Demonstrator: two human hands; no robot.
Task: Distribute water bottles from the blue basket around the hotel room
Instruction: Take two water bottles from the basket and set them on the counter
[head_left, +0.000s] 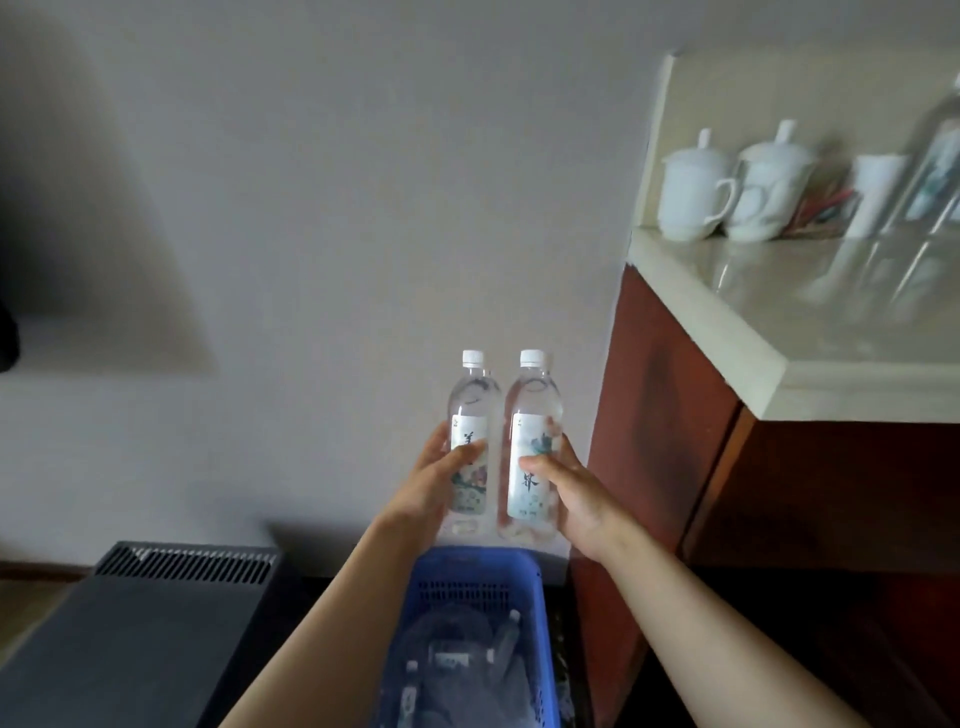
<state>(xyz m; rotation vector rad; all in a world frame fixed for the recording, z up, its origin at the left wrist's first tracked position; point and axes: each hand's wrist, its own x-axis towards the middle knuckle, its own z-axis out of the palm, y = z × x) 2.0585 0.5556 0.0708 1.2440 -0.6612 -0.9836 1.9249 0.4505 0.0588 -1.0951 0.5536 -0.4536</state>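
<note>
Two bottles (470, 441) (530, 447) gripped upright, one per hand, above seemingly stocked basket (537, 613).

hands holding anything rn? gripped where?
Yes. Left hand grips one clear plastic water bottle at its labelled middle; right hand grips a second clear bottle likewise.

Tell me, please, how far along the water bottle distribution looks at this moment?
Possibly done: a clear bottle already stands on the counter beside the lidded cups, though blur hides whether it came from this round. In hand: the left hand grips one bottle and the right hand another, both upright above the blue basket. Left: placing these two, plus more bottles lying in the basket.
</note>
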